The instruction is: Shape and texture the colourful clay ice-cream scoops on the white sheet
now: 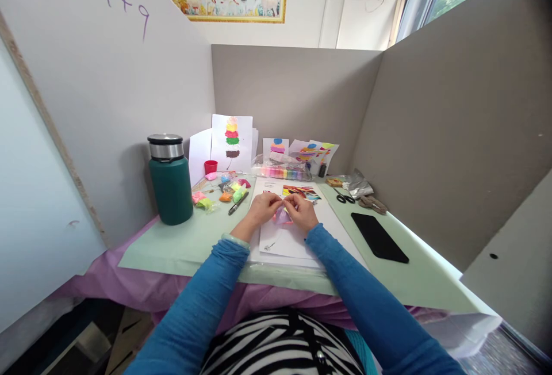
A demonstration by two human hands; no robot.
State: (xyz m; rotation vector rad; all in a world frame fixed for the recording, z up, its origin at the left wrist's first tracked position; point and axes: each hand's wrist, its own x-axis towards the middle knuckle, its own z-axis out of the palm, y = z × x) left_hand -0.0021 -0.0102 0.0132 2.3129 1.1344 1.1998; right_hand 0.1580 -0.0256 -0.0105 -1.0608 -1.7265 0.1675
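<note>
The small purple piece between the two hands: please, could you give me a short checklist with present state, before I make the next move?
1. Left hand and right hand both at the purple piece: ok, fingertips pinched close together.
2. Firmness of the grip: cannot tell, one picture does not show it.
3. Full shape of the purple piece: cannot tell, fingers partly hide it.
4. White paper flat below the hands: ok.
5. Green bottle upright, lidded, apart from hands: ok.
6. Scissors clear of hands: ok.
</note>
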